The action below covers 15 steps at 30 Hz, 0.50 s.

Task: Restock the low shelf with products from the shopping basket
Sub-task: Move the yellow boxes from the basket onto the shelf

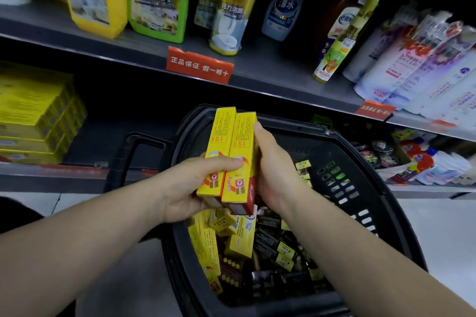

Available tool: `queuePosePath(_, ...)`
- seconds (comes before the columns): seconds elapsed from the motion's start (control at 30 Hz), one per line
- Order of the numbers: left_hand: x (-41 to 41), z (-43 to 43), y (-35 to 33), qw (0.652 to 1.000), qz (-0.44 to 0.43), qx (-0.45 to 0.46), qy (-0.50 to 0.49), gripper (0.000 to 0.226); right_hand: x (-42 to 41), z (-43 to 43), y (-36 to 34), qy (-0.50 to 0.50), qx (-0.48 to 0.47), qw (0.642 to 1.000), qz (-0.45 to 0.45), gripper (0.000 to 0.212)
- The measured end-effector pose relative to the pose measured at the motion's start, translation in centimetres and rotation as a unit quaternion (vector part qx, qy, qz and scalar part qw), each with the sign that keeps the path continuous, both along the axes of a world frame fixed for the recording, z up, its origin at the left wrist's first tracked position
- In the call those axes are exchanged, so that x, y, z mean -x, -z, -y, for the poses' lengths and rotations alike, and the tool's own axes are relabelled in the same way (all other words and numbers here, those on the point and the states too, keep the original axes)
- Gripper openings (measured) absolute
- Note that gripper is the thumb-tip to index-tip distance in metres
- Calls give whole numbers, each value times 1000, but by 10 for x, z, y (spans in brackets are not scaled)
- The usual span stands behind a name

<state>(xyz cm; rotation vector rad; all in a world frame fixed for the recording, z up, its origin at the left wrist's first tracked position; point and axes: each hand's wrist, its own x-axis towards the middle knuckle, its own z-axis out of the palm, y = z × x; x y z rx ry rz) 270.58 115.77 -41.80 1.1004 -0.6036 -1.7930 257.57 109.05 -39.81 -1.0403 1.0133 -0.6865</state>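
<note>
Both my hands hold a bundle of long yellow boxes (231, 147) upright above the black shopping basket (360, 183). My left hand (190, 183) grips the bundle from the left, thumb across its front. My right hand (273, 170) presses against its right side. More yellow boxes (231, 237) and dark boxes (273, 242) lie loose inside the basket. On the low shelf (51, 168) at the left, a stack of matching yellow boxes (36, 116) stands, with dark open space to its right.
The upper shelf (257, 67) carries cleaning bottles and refill pouches, with red price tags (199, 64) on its edge. Small packaged goods (417, 162) fill the low shelf at the right. The basket's handle (134, 144) stands against the low shelf. Pale floor lies below.
</note>
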Motion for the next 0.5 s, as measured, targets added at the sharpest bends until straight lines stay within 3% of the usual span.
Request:
queuePosePath(0.1,-40,-8,-9,998,55,30,26,51,-9,5,-12,-97,105,990,-15,60)
queuePosePath(0.2,-84,-24,-18,993,96,44,58,55,-25,10,-21,-204,153,967,-17,55)
queuePosePath(0.33,-129,-49,-26,989,91,36,109,62,-58,11,-32,-298,196,931,-77,58)
queuePosePath(0.4,-147,-60,-28,990,92,30,106,56,-78,12,-37,-340,236,902,-123,56)
queuePosePath(0.5,-175,-76,-29,992,101,8,77,68,-108,9,-44,-379,259,875,-151,58)
